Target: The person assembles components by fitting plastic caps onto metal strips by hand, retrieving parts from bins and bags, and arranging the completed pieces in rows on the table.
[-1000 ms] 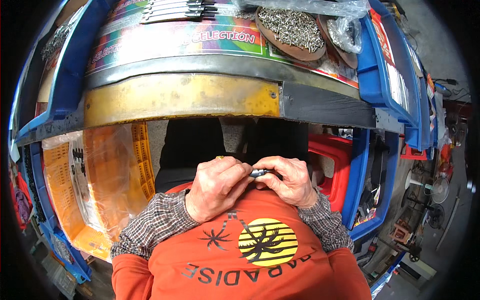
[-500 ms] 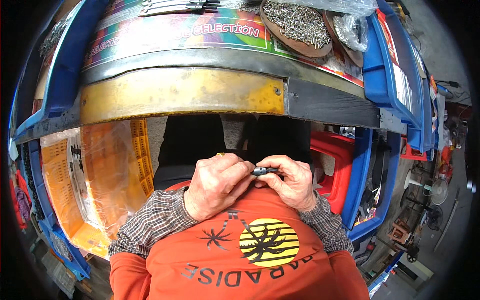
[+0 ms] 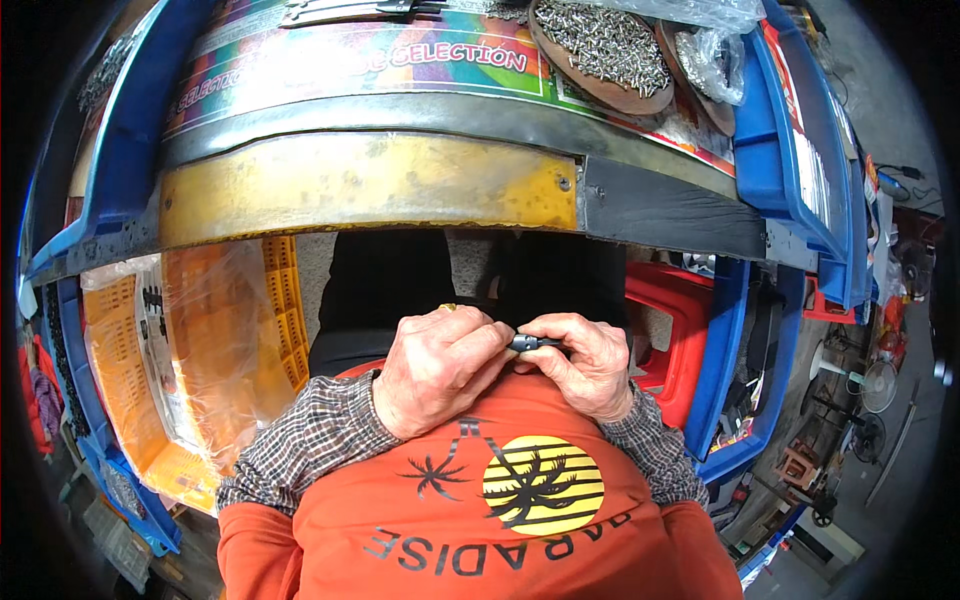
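Note:
Both my hands meet in front of my body, below the bench edge. Between them is a small dark grey part (image 3: 524,342) with a few small round spots on its side. My left hand (image 3: 440,365) has its fingers curled around the part's left end, which they hide. Thumb and fingers of my right hand (image 3: 585,360) pinch its right end, where a black piece shows between the fingertips. Its exact kind is too small to make out.
A bench edge with a yellow strip (image 3: 370,185) runs across ahead. Beyond it, a brown dish (image 3: 560,60) holds many small metal screws. A blue bin (image 3: 770,150) stands right, an orange crate (image 3: 285,310) lower left. A red stool-like frame (image 3: 690,300) sits right of my legs.
Both hands keep their hold on the small dark part and have barely moved. The view has shifted slightly, so the bench and bins sit a little farther right.

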`<state>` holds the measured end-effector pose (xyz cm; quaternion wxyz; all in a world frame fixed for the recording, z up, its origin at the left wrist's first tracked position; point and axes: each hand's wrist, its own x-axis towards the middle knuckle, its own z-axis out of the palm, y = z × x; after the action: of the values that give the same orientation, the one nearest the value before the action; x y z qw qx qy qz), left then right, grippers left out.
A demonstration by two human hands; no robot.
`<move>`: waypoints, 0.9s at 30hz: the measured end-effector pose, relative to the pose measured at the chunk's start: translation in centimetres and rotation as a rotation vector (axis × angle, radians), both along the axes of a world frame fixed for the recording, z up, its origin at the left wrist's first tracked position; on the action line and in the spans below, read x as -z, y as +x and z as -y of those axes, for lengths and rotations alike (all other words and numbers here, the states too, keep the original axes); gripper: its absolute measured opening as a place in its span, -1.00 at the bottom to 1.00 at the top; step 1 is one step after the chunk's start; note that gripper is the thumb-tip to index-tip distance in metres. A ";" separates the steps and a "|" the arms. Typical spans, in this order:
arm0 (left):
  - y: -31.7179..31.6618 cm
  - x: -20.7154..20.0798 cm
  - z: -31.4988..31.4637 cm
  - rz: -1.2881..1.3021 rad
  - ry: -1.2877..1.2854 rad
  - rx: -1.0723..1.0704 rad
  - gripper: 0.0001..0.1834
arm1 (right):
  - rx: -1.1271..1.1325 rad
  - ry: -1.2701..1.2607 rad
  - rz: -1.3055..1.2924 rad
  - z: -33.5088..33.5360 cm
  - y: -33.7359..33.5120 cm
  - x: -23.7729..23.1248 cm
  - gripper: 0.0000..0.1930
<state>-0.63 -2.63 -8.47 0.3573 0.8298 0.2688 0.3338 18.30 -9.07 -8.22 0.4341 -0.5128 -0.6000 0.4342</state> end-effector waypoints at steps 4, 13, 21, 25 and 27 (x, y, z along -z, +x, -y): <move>0.0 0.2 0.1 0.002 0.020 -0.004 -0.74 | -0.005 0.004 -0.014 0.1 -0.1 0.3 -0.86; 0.1 -0.3 -0.6 0.004 0.037 -0.001 -0.73 | -0.030 0.035 -0.037 -0.8 0.3 0.2 -0.84; 0.3 -1.9 -1.2 0.009 0.183 -0.078 -0.70 | 0.022 0.223 0.268 -2.1 0.5 -2.5 -0.69; 0.5 -4.4 -3.3 0.020 0.253 -0.110 -0.69 | 0.094 0.366 0.341 -4.9 1.7 -6.4 -0.71; 0.3 -5.4 -3.9 0.043 0.276 -0.131 -0.69 | 0.168 0.427 0.396 -6.0 2.0 -8.3 -0.74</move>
<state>-0.28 1.31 -3.07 0.2230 0.8443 0.2665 0.4078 20.30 -3.03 0.10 0.4411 -0.5325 -0.7062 0.1526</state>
